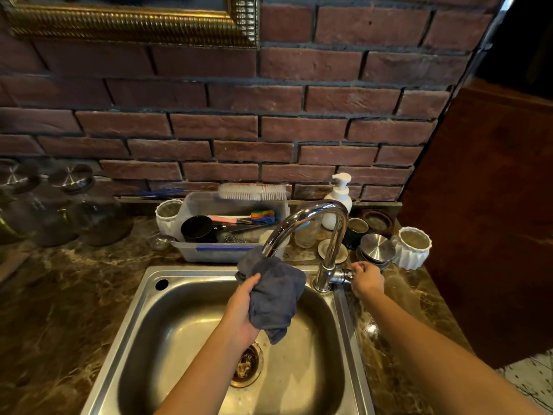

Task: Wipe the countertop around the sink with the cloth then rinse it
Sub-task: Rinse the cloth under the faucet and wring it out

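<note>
grey cloth (273, 298), brown marbled countertop (59, 310)

Single head view, close above the sink (149, 283), facing forward-down toward brick wall (269, 130)

Landmark: sink (191, 275), set in the countertop (59, 295)
Behind it: tub (233, 253), brush (253, 192) across its back rim
Back-right corner: faucet (326, 235)
Over the basin: cloth (273, 298), under the spout
Far left: glass jars (74, 211)
Right, behind: soap dispenser (339, 199)
</note>
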Demonstrator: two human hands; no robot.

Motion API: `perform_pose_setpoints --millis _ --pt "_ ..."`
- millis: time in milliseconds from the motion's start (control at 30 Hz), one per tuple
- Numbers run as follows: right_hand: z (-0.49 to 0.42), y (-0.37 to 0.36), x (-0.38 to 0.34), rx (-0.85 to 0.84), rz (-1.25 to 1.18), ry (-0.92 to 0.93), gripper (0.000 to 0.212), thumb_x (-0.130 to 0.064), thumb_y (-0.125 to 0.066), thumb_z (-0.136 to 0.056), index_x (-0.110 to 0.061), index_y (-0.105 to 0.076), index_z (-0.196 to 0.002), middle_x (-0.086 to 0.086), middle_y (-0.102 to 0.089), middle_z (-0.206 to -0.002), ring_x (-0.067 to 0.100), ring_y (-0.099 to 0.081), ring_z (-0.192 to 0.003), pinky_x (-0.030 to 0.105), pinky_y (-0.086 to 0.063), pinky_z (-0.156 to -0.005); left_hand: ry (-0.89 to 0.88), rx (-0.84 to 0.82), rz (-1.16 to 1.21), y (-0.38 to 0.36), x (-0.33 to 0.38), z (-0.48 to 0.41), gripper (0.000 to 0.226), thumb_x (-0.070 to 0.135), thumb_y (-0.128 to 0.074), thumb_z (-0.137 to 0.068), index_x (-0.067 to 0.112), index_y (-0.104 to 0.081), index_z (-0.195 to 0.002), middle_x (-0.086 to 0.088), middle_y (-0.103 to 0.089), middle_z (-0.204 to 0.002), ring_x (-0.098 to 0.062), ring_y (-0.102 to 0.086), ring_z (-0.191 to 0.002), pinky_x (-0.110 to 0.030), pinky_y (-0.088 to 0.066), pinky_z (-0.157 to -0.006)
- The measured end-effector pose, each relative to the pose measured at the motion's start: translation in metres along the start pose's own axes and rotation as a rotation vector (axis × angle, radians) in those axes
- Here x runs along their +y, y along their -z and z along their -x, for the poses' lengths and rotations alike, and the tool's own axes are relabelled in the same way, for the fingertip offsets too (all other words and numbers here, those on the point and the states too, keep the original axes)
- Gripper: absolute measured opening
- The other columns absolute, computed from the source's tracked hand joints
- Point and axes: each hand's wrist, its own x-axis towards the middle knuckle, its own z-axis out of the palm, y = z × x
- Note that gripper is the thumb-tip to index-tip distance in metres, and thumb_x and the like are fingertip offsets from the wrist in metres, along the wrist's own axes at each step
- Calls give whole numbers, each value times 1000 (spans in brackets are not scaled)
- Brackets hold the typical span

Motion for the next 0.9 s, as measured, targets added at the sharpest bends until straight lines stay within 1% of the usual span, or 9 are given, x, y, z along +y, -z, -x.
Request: perform_pose_setpoints --millis 233,367,467,533,600,667,733,800,900 --pt "-4 0 0 -24 -66 -63 25 -16 -45 -101 -13 -69 -105 16 -66 -113 35 -60 -105 44 -48 -94 -9 -18 6 3 3 2 34 30 -60 -93 7 -65 -118 -18 -71 -108 -35 -65 -105 -42 -53 -78" --pt "-7 1 2 -56 -123 -130 26 -20 -47 -100 -7 -65 -114 17 -66 -107 33 -62 -94 45 -51 -90 -32 -32 -12 5 4 3 35 26 -58 -94 4 -62 -120 -21 -62 -125 -35 -56 -120 -44 -43 -98" --pt "31 0 4 85 -317 -148 26 -19 -50 -98 -8 -56 -121 15 -63 -104 27 -58 -87 39 -48 -78 -40 -33 -17 9 -2 2 36 27 -61 -92 4 -62 -119 -19 -68 -111 -34 -62 -107 -42 -48 -87" --pt "73 -6 9 148 -453 -67 17 -12 -49 -97 -12 -56 -113 11 -62 -101 27 -57 -88 32 -43 -72 -95 -27 -57 15 -6 -1 42 34 -59 -92 6 -59 -124 -18 -69 -102 -33 -65 -95 -40 -52 -80" --pt "110 -21 6 -143 -607 -87 16 -18 -47 -100 -11 -59 -108 10 -64 -96 31 -61 -92 31 -45 -70 -108 -20 -76 21 -11 -2 42 33 -61 -91 9 -56 -126 -19 -70 -105 -36 -67 -94 -43 -54 -81" --pt "130 -35 -2 -499 -664 -235 38 -43 -43 -99 -13 -59 -115 9 -66 -106 28 -62 -103 37 -50 -81 -72 -38 -86 25 -17 4 38 24 -63 -90 12 -53 -125 -21 -70 -109 -38 -67 -97 -46 -54 -79" --pt "136 -39 -17 -723 -724 -303 52 -56 -43 -95 -13 -66 -114 12 -67 -117 30 -61 -111 44 -51 -90 -62 -48 -118 29 -19 10 43 16 -64 -88 15 -50 -128 -22 -68 -112 -40 -66 -99 -47 -54 -79" --pt "136 -40 -32 -830 -728 -265 45 -49 -52 -95 -11 -70 -113 15 -69 -115 32 -63 -111 48 -48 -98 -65 -52 -131 38 -17 13 47 12 -65 -85 14 -50 -130 -22 -68 -112 -41 -66 -99 -46 -55 -75" --pt "132 -41 -54 -782 -532 18 33 -29 -62 -92 -3 -67 -113 16 -71 -110 31 -65 -104 43 -50 -97 -74 -42 -111 58 -7 17 46 14 -66 -83 12 -53 -127 -21 -70 -108 -38 -67 -96 -43 -54 -69"
